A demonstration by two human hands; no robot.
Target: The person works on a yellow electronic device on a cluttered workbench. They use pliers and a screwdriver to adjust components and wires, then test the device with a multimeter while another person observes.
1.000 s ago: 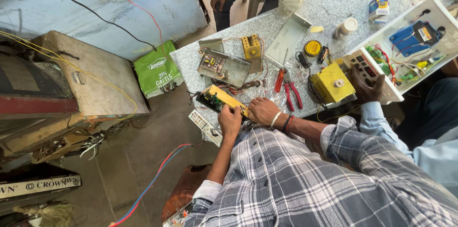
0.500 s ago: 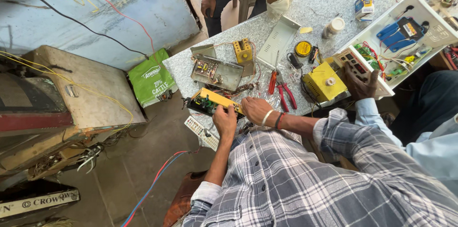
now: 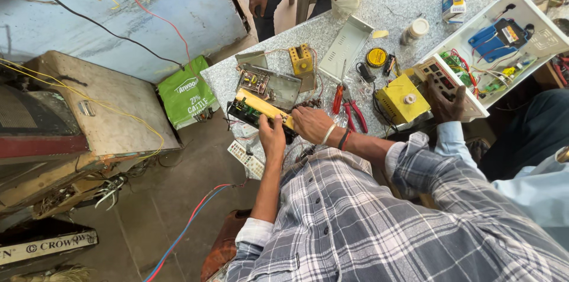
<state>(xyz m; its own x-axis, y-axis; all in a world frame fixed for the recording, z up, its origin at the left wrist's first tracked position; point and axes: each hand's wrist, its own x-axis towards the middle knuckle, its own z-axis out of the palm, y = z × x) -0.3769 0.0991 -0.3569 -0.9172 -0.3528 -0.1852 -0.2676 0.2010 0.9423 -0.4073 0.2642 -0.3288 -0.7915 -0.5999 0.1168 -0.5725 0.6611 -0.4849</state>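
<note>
The electronic unit (image 3: 261,113) is a black, open-topped chassis with a yellow rectangular block lying along its top. It sits tilted at the near edge of the speckled grey worktop (image 3: 391,3), with loose wires beside it.

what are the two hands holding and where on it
Both hold the yellow-topped circuit unit at its near end: left hand beneath that end, right hand at its right corner.

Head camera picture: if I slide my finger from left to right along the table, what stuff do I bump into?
Yellow-and-black device held by both hands → red-handled pliers → round yellow tape measure → yellow box → small white jar → white open case.
</note>
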